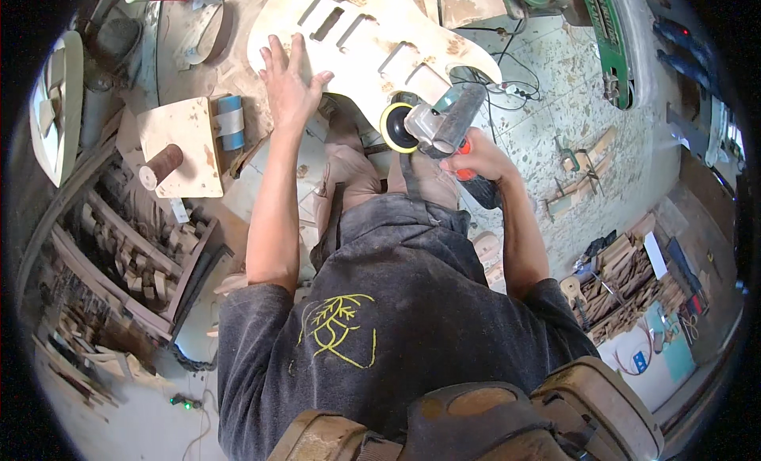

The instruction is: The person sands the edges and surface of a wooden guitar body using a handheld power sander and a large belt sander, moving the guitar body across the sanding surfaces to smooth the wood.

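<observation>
A pale wooden electric guitar body (366, 65) with several routed slots and brown blotches lies at the top middle. My left hand (292, 84) rests on its near left edge, fingers spread flat on the wood. My right hand (485, 161) is wrapped round the red and black grip of a handheld power sander (453, 122). The sander's round black pad (399, 128) has a yellow rim and is tilted beside the body's near edge. Whether the pad touches the wood I cannot tell.
To the left, a wooden board (178, 136) carries a brown spool and sits beside a blue roll (231, 122). Below it, racks hold wood offcuts (147, 263). Black cables (515, 84) trail over the speckled floor at right, near clamps (583, 172) and a wood pile (626, 283).
</observation>
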The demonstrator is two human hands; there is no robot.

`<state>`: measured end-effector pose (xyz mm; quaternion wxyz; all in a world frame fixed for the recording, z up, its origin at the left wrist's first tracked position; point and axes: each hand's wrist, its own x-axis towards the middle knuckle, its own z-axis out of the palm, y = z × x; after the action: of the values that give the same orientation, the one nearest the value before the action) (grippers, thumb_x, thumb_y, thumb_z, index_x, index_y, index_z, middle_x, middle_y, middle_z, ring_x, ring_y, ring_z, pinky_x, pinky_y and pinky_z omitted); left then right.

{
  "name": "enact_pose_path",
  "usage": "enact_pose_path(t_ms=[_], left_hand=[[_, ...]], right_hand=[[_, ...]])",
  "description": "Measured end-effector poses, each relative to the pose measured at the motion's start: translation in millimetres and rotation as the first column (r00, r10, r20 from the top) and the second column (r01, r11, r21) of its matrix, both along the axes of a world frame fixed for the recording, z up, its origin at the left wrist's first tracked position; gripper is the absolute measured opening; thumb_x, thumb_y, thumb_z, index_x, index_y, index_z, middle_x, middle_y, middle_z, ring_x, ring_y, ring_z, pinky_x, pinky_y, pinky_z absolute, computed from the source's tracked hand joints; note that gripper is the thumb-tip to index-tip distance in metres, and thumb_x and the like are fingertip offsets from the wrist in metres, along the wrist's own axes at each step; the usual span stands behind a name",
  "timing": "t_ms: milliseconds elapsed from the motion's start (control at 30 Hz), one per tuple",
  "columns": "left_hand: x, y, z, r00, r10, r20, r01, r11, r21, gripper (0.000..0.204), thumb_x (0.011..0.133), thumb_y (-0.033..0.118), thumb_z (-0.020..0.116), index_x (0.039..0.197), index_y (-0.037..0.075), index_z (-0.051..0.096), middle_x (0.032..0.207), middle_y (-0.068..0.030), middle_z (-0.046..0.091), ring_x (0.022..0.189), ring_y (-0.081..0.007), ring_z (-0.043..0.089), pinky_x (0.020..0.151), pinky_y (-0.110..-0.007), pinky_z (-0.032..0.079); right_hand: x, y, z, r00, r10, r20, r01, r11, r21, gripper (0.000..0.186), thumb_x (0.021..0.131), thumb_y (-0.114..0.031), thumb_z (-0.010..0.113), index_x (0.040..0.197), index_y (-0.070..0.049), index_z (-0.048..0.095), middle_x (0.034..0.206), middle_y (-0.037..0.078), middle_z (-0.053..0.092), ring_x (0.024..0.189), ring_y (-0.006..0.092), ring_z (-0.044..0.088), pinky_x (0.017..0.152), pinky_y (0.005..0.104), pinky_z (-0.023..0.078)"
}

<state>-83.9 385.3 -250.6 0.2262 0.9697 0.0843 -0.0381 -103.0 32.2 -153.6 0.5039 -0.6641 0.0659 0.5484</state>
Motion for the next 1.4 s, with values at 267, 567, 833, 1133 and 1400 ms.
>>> enact_pose_path(t_ms=[267, 567, 833, 1133, 1400], left_hand=[[-1, 5, -6, 1.0, 0.001, -0.008, -0.001, 1.0, 0.029, 0.09, 0.082, 0.043, 0.079, 0.158, 0.021, 0.035, 0.165, -0.0269, 0.017, 0.152, -0.0498, 0.015, 0.119, -0.066, 0.023], [0, 3, -3, 1.0, 0.008, -0.013, -0.008, 1.0, -0.002, 0.089, 0.082, 0.039, 0.08, 0.157, 0.019, 0.037, 0.165, -0.0274, 0.016, 0.152, -0.0497, 0.014, 0.12, -0.064, 0.021], [0, 1, -6, 1.0, 0.017, -0.021, -0.017, 1.0, 0.018, 0.099, 0.081, 0.066, 0.069, 0.16, 0.019, 0.032, 0.166, -0.028, 0.013, 0.153, -0.0508, 0.008, 0.12, -0.067, 0.015], [13, -12, -18, 0.994, 0.08, -0.079, -0.069, 0.988, 0.138, 0.115, 0.073, 0.082, 0.065, 0.163, 0.023, 0.023, 0.166, -0.0303, 0.006, 0.151, -0.0558, 0.0, 0.115, -0.075, 0.011], [13, -14, -18, 0.994, 0.096, -0.059, -0.088, 0.989, 0.116, 0.114, 0.073, 0.083, 0.065, 0.163, 0.027, 0.022, 0.166, -0.0295, 0.006, 0.152, -0.0539, 0.001, 0.116, -0.074, 0.009]], right_hand=[[-11, -24, 18, 0.997, 0.071, 0.027, -0.069, 0.995, -0.077, 0.043, 0.069, -0.018, 0.082, 0.106, 0.0, 0.068, 0.084, 0.002, 0.068, 0.075, 0.0103, 0.061, 0.069, 0.0279, 0.049], [-8, -37, 38, 0.998, 0.045, 0.037, -0.039, 0.989, -0.146, 0.038, 0.068, -0.006, 0.08, 0.104, -0.002, 0.068, 0.087, 0.003, 0.069, 0.075, 0.0115, 0.062, 0.07, 0.0297, 0.051], [-12, -49, 56, 0.846, 0.107, 0.522, 0.082, 0.942, -0.325, 0.055, 0.065, -0.013, 0.083, 0.115, 0.0, 0.066, 0.097, 0.014, 0.073, 0.09, 0.0238, 0.07, 0.083, 0.0368, 0.055], [18, -61, 33, 0.641, 0.486, 0.594, 0.078, 0.728, -0.681, 0.061, 0.067, -0.034, 0.082, 0.116, -0.005, 0.059, 0.086, 0.018, 0.07, 0.084, 0.0392, 0.069, 0.076, 0.0481, 0.055], [32, -59, 10, 0.591, 0.468, 0.657, 0.047, 0.793, -0.607, 0.058, 0.067, -0.035, 0.082, 0.11, -0.005, 0.058, 0.085, 0.015, 0.071, 0.083, 0.0381, 0.069, 0.075, 0.0471, 0.055]])
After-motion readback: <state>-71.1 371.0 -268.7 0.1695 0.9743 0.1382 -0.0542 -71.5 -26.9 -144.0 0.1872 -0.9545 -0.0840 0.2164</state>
